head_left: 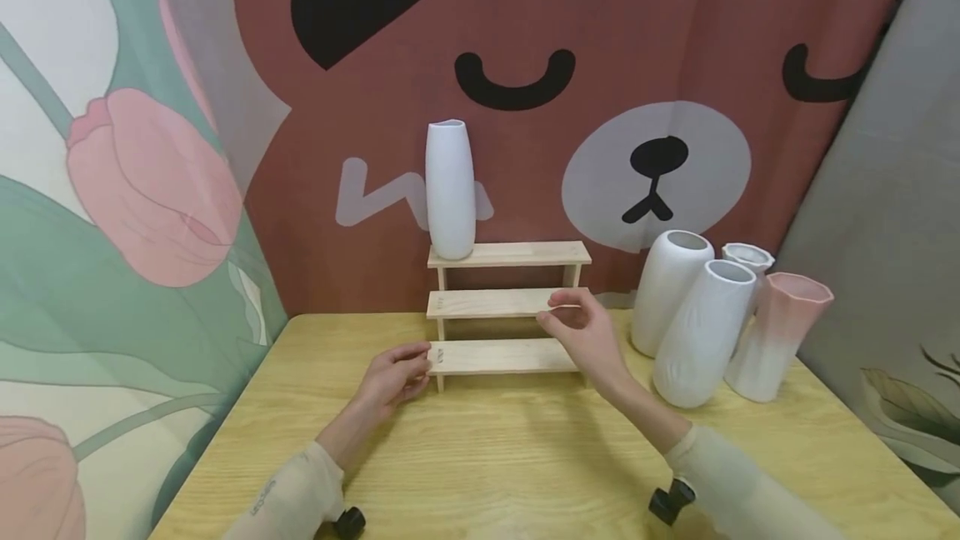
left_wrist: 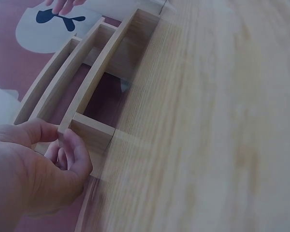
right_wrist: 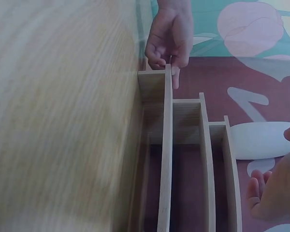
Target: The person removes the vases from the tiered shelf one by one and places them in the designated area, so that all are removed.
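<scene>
A three-step wooden stand rises toward the back of the table. On the left of its top step stands a tall white vase. My left hand pinches the left end of the lowest step; in the left wrist view the thumb lies on its upper side and the fingers curl beneath. My right hand hovers over the stand's right side near the middle step, thumb and fingers bent and apart, with nothing between them. The right wrist view shows this hand at the right edge.
At the table's right stand a plain white vase, a leaf-patterned white vase, a pink-and-white vase and a partly hidden white vase with a wavy rim. A bear-printed curtain hangs close behind the wooden table.
</scene>
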The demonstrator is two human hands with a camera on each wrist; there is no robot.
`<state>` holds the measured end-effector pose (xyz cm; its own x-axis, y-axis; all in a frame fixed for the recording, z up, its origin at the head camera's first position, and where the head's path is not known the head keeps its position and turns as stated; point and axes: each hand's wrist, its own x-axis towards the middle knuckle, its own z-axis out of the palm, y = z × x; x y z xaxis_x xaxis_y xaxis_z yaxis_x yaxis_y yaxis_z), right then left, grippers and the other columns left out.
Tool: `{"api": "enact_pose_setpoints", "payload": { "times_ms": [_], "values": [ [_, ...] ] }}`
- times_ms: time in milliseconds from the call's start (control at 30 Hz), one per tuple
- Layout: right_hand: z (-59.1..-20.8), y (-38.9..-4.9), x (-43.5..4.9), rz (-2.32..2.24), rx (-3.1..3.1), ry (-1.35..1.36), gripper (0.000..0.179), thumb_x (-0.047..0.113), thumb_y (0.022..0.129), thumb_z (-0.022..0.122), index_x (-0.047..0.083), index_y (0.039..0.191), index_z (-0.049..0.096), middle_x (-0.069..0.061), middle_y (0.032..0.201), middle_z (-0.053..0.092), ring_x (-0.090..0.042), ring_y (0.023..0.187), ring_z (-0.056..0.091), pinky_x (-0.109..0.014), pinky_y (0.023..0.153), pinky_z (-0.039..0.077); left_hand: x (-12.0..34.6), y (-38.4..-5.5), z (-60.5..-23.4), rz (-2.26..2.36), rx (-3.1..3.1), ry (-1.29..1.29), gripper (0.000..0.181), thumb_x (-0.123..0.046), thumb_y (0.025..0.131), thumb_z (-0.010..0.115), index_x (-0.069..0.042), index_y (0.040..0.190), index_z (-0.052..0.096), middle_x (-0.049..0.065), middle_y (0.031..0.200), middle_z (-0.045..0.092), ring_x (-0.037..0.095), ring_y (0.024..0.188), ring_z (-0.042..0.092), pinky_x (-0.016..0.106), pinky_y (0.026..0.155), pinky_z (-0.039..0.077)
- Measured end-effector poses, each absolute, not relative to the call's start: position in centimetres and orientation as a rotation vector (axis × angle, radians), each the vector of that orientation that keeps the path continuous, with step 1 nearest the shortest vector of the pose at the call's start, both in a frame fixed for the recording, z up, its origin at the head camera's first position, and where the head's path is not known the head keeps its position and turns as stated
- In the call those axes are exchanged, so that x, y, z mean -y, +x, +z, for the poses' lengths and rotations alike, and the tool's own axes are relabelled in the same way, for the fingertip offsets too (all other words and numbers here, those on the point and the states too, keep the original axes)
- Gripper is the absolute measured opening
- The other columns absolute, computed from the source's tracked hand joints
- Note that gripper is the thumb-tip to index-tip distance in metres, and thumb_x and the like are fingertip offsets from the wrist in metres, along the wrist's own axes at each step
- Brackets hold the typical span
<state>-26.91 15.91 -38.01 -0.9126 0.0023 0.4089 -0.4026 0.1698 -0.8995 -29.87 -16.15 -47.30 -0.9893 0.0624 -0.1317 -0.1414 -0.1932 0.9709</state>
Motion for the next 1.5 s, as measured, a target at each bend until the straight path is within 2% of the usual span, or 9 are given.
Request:
{"api": "enact_pose_setpoints", "payload": {
  "times_ms": [100,267,467,667,833,1100,1267,1400,1500],
  "values": [
    [-37.8,-27.8,-15.3,1.783,2.141,0.396,0.043,0.022,0.09,0.081,0.0,0.122,0.062,-0.017,0.122,0.06,-0.027,0.107,0.064,-0.029,0.087,0.055,16.2,-29.8,-47.3,2.331,-1.903,-0.089,0.037,-0.002,0.096,0.069,0.001,0.133,0.065,0.016,0.115,0.063,0.018,0.082,0.06,0.03,0.075,0.058],
    [-37.2,-29.5,-14.2,1.735,2.175,0.463,0.051,0.03,0.091,0.081,0.012,0.134,0.061,-0.004,0.129,0.061,-0.028,0.115,0.061,-0.039,0.094,0.052,16.4,-29.8,-47.3,2.339,-1.904,-0.09,0.037,-0.002,0.096,0.069,0.001,0.133,0.065,0.016,0.116,0.062,0.018,0.083,0.06,0.03,0.075,0.057],
    [-36.2,-31.2,-12.8,1.721,2.164,0.557,0.063,0.031,0.091,0.081,0.013,0.145,0.054,-0.003,0.139,0.057,-0.032,0.125,0.055,-0.048,0.105,0.044,16.2,-29.7,-47.2,2.327,-1.917,-0.078,0.038,-0.002,0.096,0.07,0.001,0.134,0.064,0.017,0.118,0.062,0.019,0.086,0.061,0.03,0.076,0.058],
    [-35.1,-33.3,-10.6,1.701,2.203,0.596,0.071,0.039,0.087,0.083,0.018,0.147,0.052,0.0,0.143,0.053,-0.03,0.129,0.052,-0.045,0.107,0.044,16.5,-29.7,-47.4,2.34,-1.913,-0.088,0.037,-0.004,0.096,0.07,0.0,0.133,0.065,0.016,0.117,0.062,0.02,0.088,0.062,0.031,0.077,0.058],
    [-34.3,-35.2,-9.0,1.751,2.188,0.581,0.074,0.037,0.086,0.085,0.014,0.147,0.05,-0.004,0.142,0.053,-0.031,0.13,0.052,-0.041,0.104,0.047,16.7,-30.0,-47.5,2.351,-1.896,-0.089,0.036,-0.003,0.097,0.069,0.0,0.133,0.066,0.017,0.12,0.062,0.021,0.09,0.062,0.029,0.076,0.058],
    [-34.3,-37.7,-7.1,1.756,2.177,0.565,0.084,0.03,0.085,0.086,0.002,0.151,0.041,-0.021,0.146,0.046,-0.037,0.133,0.046,-0.043,0.112,0.039,16.2,-30.0,-47.5,2.356,-1.875,-0.074,0.038,-0.001,0.096,0.07,0.001,0.133,0.065,0.017,0.124,0.061,0.02,0.088,0.064,0.03,0.077,0.057],
    [-33.5,-39.3,-5.8,1.694,2.261,0.49,0.093,0.036,0.084,0.086,0.006,0.155,0.033,-0.019,0.146,0.045,-0.034,0.133,0.044,-0.044,0.106,0.044,16.1,-30.2,-47.5,2.364,-1.86,-0.089,0.038,0.001,0.094,0.071,0.0,0.132,0.066,0.016,0.122,0.062,0.019,0.086,0.064,0.03,0.076,0.058],
    [-32.8,-40.4,-4.7,1.707,2.287,0.406,0.095,0.039,0.083,0.086,0.008,0.154,0.032,-0.016,0.139,0.048,-0.033,0.126,0.05,-0.044,0.096,0.05,16.0,-30.2,-47.3,2.362,-1.857,-0.093,0.037,0.001,0.095,0.07,0.001,0.132,0.066,0.017,0.122,0.061,0.019,0.086,0.063,0.028,0.074,0.058],
    [-32.2,-41.1,-3.7,1.731,2.303,0.378,0.096,0.04,0.082,0.087,0.008,0.154,0.031,-0.014,0.135,0.05,-0.029,0.121,0.053,-0.041,0.093,0.052,16.3,-30.3,-47.3,2.371,-1.855,-0.116,0.038,0.002,0.094,0.07,0.001,0.131,0.067,0.016,0.121,0.062,0.019,0.084,0.062,0.028,0.072,0.057]
  ]
}}
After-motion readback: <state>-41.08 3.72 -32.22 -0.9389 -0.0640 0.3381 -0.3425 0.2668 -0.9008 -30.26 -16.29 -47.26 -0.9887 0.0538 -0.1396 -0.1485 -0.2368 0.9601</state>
